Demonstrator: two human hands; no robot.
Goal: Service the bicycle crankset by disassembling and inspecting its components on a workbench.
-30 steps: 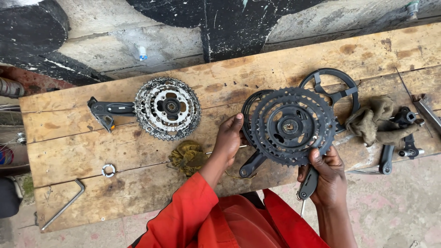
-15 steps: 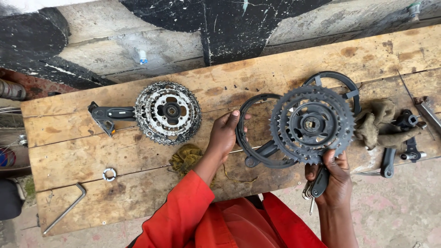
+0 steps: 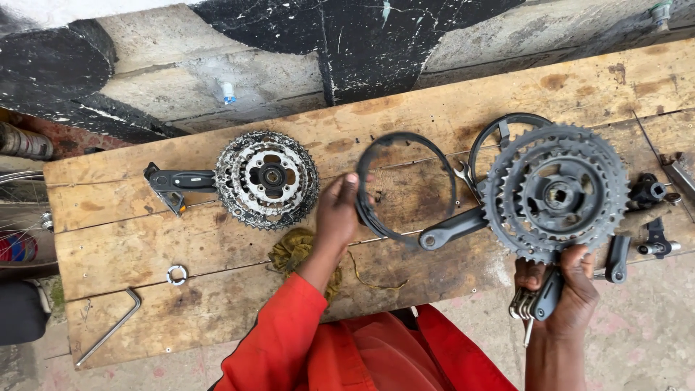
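My right hand point(image 3: 568, 289) grips a dark crankset point(image 3: 557, 192) with three toothed chainrings, held upright just above the wooden bench point(image 3: 217, 304). Its crank arm point(image 3: 452, 228) points left. The same hand also clasps a folding hex key set point(image 3: 523, 304). My left hand point(image 3: 339, 211) holds a thin black guard ring point(image 3: 436, 150) by its left edge, apart from the crankset. The sleeve on that arm is red.
A second, dirtier crankset point(image 3: 268, 177) lies on the bench at the left beside an olive rag point(image 3: 293, 250). A small metal ring point(image 3: 176, 274) and an L-shaped hex key point(image 3: 108, 329) lie front left. Another black guard point(image 3: 507, 129) and small black parts point(image 3: 648, 192) sit at the right.
The black guard ring has come off the crankset and moved left in my left hand. My right hand has carried the crankset to the right.
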